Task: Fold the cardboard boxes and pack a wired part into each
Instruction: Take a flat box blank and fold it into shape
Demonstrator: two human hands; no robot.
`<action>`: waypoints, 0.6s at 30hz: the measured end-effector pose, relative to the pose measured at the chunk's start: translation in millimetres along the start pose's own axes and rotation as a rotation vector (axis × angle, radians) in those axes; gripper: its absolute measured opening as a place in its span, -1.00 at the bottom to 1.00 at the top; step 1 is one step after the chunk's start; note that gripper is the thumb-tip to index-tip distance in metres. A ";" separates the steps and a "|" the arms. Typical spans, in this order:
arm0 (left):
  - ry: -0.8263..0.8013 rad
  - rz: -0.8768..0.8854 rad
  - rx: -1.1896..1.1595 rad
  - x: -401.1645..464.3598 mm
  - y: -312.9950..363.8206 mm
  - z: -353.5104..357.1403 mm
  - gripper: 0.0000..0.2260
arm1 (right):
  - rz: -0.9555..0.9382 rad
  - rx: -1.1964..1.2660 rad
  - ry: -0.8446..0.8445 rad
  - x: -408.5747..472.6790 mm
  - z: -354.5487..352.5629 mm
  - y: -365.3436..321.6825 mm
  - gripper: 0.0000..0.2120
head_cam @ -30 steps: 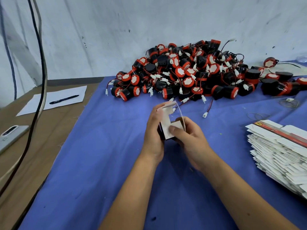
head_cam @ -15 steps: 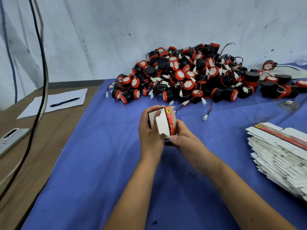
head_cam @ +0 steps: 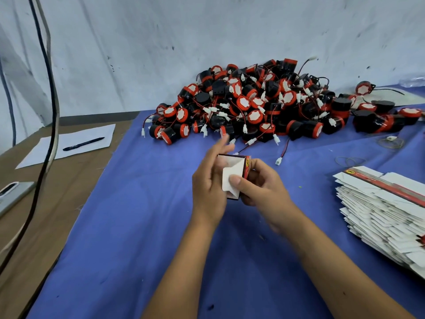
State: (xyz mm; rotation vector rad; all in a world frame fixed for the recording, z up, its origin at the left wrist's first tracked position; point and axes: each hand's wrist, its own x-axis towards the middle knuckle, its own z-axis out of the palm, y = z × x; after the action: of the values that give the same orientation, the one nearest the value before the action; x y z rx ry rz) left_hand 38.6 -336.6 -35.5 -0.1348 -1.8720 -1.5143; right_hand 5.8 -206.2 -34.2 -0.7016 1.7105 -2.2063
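A small cardboard box [head_cam: 233, 176] with a red and black side and white flaps is held above the blue cloth between both hands. My right hand [head_cam: 259, 187] grips it from the right, thumb pressing a white flap down. My left hand [head_cam: 210, 180] lies flat along the box's left side with its fingers straight and raised. What is inside the box is hidden. A big heap of black and red wired parts [head_cam: 259, 107] lies behind, against the wall. A stack of flat unfolded boxes [head_cam: 379, 210] sits at the right.
The blue cloth [head_cam: 138, 226] covers the table. At the left on bare brown table are a white sheet with a black pen [head_cam: 84, 143] and a phone [head_cam: 11, 194]. Black cables [head_cam: 49, 111] hang down at the left. Loose rubber bands [head_cam: 349, 161] lie near the flat boxes.
The box has been turned in my hands and a white flap folded down under my right thumb. My left fingers have straightened and lifted off the box top.
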 end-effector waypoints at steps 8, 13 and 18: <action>-0.015 -0.447 -0.285 0.4 4.5 5.2 -0.43 | 0.037 0.051 0.057 0.5 0.5 4.7 -0.75; -0.030 -0.352 -0.230 -0.4 5.5 7.1 -0.48 | 0.011 0.001 0.095 1.1 1.9 2.2 -0.68; -0.007 -0.279 -0.155 -0.4 1.7 7.7 -0.60 | 0.005 -0.023 0.125 2.6 2.6 4.4 -0.59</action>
State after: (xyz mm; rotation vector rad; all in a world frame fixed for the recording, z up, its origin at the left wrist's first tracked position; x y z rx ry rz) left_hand 36.2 -329.1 -34.8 0.0527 -1.8355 -1.8495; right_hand 4.6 -210.8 -37.4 -0.5750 1.7966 -2.2739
